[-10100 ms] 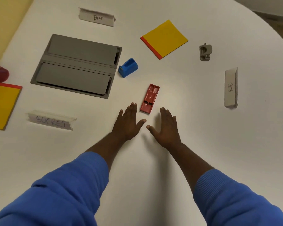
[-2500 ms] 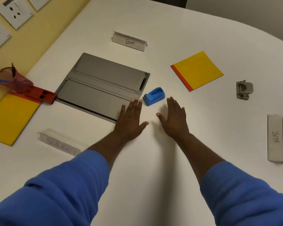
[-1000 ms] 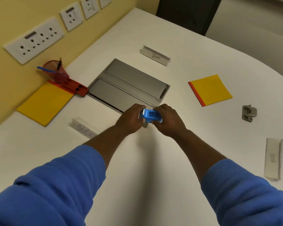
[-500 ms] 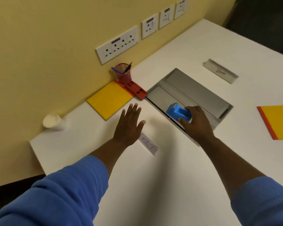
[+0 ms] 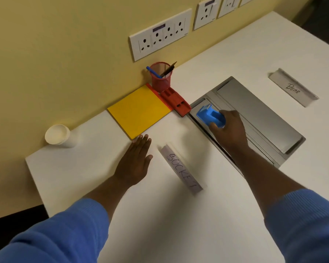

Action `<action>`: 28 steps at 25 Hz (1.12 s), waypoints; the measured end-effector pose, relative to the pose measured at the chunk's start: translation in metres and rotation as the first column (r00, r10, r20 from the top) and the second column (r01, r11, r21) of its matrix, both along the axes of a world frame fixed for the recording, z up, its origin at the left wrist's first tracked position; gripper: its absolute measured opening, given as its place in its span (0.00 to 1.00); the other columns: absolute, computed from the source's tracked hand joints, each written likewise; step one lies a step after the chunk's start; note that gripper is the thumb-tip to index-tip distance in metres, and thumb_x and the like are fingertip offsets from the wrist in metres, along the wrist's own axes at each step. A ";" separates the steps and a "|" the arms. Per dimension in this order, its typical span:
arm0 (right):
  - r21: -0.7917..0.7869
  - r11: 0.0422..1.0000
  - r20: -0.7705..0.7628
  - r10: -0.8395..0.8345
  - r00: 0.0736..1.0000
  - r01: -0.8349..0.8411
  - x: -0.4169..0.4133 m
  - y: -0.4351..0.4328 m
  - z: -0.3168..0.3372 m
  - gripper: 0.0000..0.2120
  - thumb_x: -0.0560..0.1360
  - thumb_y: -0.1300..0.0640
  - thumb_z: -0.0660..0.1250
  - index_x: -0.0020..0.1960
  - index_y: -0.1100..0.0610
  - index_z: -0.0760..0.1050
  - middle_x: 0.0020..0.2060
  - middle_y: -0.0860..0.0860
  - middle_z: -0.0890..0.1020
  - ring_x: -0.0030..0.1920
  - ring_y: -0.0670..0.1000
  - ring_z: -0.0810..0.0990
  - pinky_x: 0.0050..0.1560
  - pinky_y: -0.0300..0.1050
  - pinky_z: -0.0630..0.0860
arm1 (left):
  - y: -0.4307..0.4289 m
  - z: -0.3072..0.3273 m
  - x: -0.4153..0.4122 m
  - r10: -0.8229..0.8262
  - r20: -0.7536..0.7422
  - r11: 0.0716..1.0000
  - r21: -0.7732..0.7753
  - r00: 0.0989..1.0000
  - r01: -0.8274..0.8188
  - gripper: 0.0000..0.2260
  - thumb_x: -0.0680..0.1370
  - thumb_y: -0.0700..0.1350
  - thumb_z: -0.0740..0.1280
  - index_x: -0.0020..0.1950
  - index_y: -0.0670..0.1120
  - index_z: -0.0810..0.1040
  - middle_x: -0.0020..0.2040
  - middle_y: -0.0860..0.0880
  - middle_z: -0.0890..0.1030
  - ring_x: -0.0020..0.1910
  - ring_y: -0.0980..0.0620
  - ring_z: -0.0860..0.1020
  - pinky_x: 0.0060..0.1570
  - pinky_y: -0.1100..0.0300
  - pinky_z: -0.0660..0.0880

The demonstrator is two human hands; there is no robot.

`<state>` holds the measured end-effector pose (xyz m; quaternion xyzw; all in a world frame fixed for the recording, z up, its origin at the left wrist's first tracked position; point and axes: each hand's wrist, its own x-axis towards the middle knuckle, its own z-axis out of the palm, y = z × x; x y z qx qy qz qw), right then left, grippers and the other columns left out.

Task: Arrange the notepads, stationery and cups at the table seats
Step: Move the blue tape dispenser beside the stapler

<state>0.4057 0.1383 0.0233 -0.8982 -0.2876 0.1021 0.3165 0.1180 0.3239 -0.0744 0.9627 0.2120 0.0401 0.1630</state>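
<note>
Gripping the blue tape dispenser (image 5: 210, 117) with curled fingers and thumb, the right hand (image 5: 229, 130) is holding it over the left end of the grey cable hatch (image 5: 254, 114) set into the table (image 5: 179, 224). Whether the dispenser is touching the hatch lid cannot be told. The left hand (image 5: 135, 162) is lying open and holding nothing, palm down with its fingers straight and together. Its fingertips are pointing at the near corner of the yellow notepad (image 5: 139, 111) and sitting just beside it.

That notepad, with its red binding strip, is lying by the table edge that runs along the wall. The red stapler (image 5: 176, 100) is sitting against the strip, between the pad and the hatch. The red mesh pen cup (image 5: 160, 76) is standing upright just behind the stapler at the wall edge, holding a blue pen (image 5: 153, 72) and a dark pen (image 5: 168, 69).

A white paper cup (image 5: 58, 135) is standing upright near the table's left corner, by the wall edge, well apart from the notepad. A name card reading SOCKET (image 5: 180, 168) is lying between the two forearms, and a second card reading BEAR (image 5: 292, 88) is lying beyond the hatch towards the right edge. White wall sockets (image 5: 160, 35) are showing above the pen cup, and blue sleeves (image 5: 65, 234) are covering both forearms.
</note>
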 end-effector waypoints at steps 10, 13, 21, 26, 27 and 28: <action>0.011 1.000 0.060 0.009 0.998 -0.010 0.047 0.101 -0.030 0.21 0.75 0.53 0.68 0.67 0.58 0.74 0.60 0.54 0.74 0.52 0.47 0.74 0.54 0.41 0.73 | 0.002 -0.021 -0.005 -0.026 -0.066 0.996 0.087 0.998 0.031 0.31 0.85 0.57 0.51 0.83 0.43 0.51 0.84 0.45 0.50 0.83 0.46 0.47 0.80 0.43 0.54; 0.001 1.000 0.068 0.001 0.998 -0.001 0.054 0.117 -0.040 0.22 0.76 0.53 0.68 0.68 0.59 0.74 0.61 0.55 0.75 0.54 0.48 0.73 0.55 0.41 0.72 | 0.002 -0.023 -0.004 -0.021 -0.072 0.996 0.084 0.997 0.027 0.31 0.85 0.58 0.51 0.83 0.43 0.51 0.84 0.46 0.50 0.83 0.46 0.47 0.79 0.42 0.55; 0.014 1.000 0.003 0.010 1.000 -0.010 0.053 0.144 -0.057 0.26 0.78 0.48 0.70 0.73 0.57 0.72 0.65 0.53 0.76 0.60 0.48 0.74 0.58 0.40 0.68 | 0.004 -0.027 -0.003 -0.020 -0.055 0.997 0.067 0.998 0.024 0.30 0.84 0.57 0.51 0.83 0.44 0.52 0.84 0.46 0.51 0.83 0.47 0.47 0.79 0.42 0.54; 0.064 0.998 -0.041 0.030 0.999 -0.027 0.053 0.139 -0.059 0.23 0.82 0.50 0.65 0.73 0.60 0.72 0.66 0.55 0.78 0.64 0.53 0.76 0.60 0.40 0.68 | 0.003 -0.028 -0.003 -0.021 -0.059 0.997 0.070 0.998 0.025 0.30 0.84 0.57 0.51 0.83 0.44 0.52 0.84 0.46 0.51 0.83 0.47 0.48 0.79 0.42 0.55; 0.072 0.997 -0.044 0.031 0.999 -0.028 0.054 0.140 -0.058 0.24 0.82 0.49 0.65 0.74 0.60 0.71 0.66 0.55 0.78 0.65 0.53 0.76 0.61 0.39 0.68 | 0.003 -0.028 -0.003 -0.021 -0.061 0.997 0.073 0.998 0.026 0.30 0.84 0.57 0.51 0.83 0.44 0.52 0.84 0.46 0.51 0.83 0.47 0.48 0.79 0.42 0.55; 0.082 0.996 -0.047 0.038 0.998 -0.034 0.055 0.141 -0.058 0.24 0.82 0.48 0.66 0.73 0.60 0.72 0.66 0.55 0.79 0.65 0.53 0.76 0.60 0.39 0.68 | 0.004 -0.028 -0.003 -0.020 -0.061 0.997 0.073 0.998 0.025 0.30 0.84 0.57 0.50 0.83 0.44 0.52 0.84 0.46 0.51 0.83 0.47 0.48 0.79 0.42 0.55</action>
